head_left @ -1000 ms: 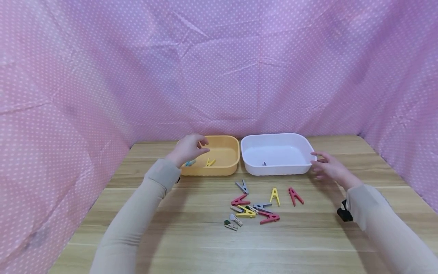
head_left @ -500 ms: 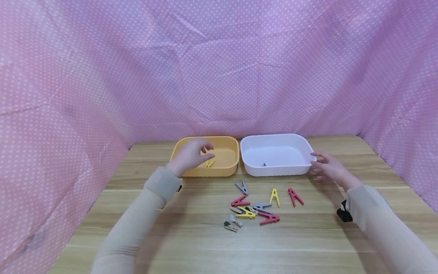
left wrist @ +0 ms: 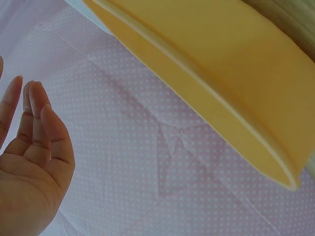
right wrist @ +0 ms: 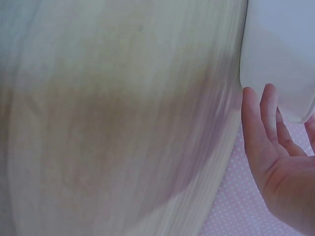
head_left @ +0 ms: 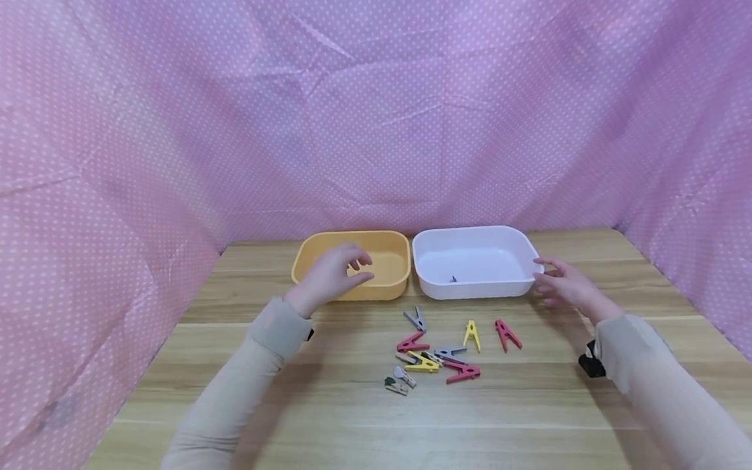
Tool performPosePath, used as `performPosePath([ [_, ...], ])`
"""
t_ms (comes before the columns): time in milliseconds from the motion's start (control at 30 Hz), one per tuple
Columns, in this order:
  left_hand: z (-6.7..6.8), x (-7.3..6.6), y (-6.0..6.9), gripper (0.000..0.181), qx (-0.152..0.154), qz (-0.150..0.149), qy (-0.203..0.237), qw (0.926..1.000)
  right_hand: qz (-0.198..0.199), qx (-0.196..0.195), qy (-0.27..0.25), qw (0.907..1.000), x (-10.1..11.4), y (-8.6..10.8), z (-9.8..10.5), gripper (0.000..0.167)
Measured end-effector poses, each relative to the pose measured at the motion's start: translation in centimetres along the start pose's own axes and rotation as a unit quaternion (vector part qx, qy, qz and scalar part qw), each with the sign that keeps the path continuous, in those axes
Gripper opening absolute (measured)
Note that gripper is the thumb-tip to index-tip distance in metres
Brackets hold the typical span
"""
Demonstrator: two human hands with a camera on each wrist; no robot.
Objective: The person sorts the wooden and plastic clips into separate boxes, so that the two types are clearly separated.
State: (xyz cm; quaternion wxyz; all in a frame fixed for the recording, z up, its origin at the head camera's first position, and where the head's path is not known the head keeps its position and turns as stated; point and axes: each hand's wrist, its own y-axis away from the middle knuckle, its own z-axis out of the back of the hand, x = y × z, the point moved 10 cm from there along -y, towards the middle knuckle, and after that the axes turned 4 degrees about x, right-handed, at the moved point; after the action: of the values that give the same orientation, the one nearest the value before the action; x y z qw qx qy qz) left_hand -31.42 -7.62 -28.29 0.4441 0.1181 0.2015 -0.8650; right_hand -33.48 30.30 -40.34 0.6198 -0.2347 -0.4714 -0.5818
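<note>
My left hand [head_left: 330, 277] hovers over the near left part of the yellow plastic basin [head_left: 384, 292]. Its fingers are loosely bent, the thumb stands apart, and nothing is held. Whatever lies in the basin beneath it is mostly hidden. At the right end of the white basin [head_left: 478, 290], my right hand [head_left: 565, 287] rests its fairly straight fingertips against the wall. A small dark piece [head_left: 453, 279] lies inside the white basin. In front of both basins are a grey clothespin [head_left: 416, 320], a yellow clothespin [head_left: 472, 335] and a red clothespin [head_left: 508, 335].
A cluster of clothespins lies nearer on the wooden table [head_left: 499, 431], including a red clothespin [head_left: 462, 372], a yellow clothespin [head_left: 423, 363] and a small wooden clothespin [head_left: 396, 386]. Pink dotted cloth [head_left: 376, 130] hangs behind the basins and along both sides.
My left hand has shifted a little right and toward me above the yellow basin, now covering the yellow clothespin seen inside earlier. My right hand has stayed at the white basin.
</note>
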Motion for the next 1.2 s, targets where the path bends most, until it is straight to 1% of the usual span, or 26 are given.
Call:
performPosePath([
  [167, -0.3, -0.5, 0.6, 0.021, -0.006, -0.008, 0.005, 0.9999, 0.001, 0.001, 0.002, 1.0000, 0.2, 0.0, 0.0, 0.062],
  [467, -1.0, -1.0, 1.5, 0.020, -0.005, -0.015, 0.018, 0.9997, 0.002, 0.001, -0.002, 1.0000, 0.1, -0.1, -0.1, 0.062],
  [833, -1.8, -0.7, 2.3, 0.019, -0.009, -0.038, 0.014, 0.9991, 0.000, 0.003, 0.000, 1.0000, 0.0, -0.1, -0.1, 0.061],
  [933, -2.2, -0.8, 2.5, 0.019, 0.001, -0.041, 0.011, 0.9991, 0.001, 0.002, 0.001, 1.0000, 0.1, 0.0, -0.1, 0.061],
  [1033, -2.9, -0.9, 2.7, 0.020, 0.021, -0.038, 0.013, 0.9990, 0.003, 0.000, -0.001, 1.0000, 0.1, 0.1, -0.1, 0.060],
  [1200, -4.2, -1.0, 3.2, 0.024, 0.055, -0.047, 0.011, 0.9973, 0.003, -0.002, -0.003, 1.0000, 0.0, 0.2, -0.1, 0.060],
])
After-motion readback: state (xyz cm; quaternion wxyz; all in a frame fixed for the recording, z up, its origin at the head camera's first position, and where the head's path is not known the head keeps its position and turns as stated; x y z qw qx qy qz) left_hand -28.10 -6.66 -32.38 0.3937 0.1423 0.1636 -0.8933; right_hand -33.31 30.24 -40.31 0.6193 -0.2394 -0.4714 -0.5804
